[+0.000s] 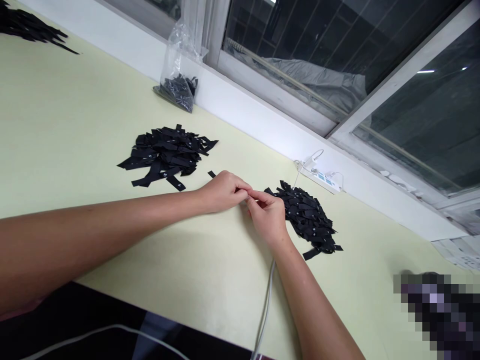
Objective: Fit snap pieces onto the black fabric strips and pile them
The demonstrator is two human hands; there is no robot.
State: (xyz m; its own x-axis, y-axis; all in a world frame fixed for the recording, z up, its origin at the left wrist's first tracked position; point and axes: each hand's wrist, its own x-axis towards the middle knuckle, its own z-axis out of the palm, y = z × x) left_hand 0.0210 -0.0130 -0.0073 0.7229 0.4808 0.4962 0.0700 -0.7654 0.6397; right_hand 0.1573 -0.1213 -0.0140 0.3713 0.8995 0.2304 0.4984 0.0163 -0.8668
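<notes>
My left hand (225, 192) and my right hand (269, 216) meet above the pale table, fingertips pinched together and touching. Whatever lies between the fingertips is hidden by them. A short black fabric strip (212, 174) shows just behind my left hand; I cannot tell whether it is held or lies on the table. Right beside my right hand is a heap of black fabric strips (307, 220), some with small white marks. A second heap of similar strips (168, 152) lies beyond my left forearm.
A clear plastic bag (176, 90) with black pieces stands against the wall. More black strips (26, 25) lie at the far left. A white power strip (318, 177) sits by the window wall. A pale cable (267, 300) crosses the table (210, 270) edge. The lower right is pixelated.
</notes>
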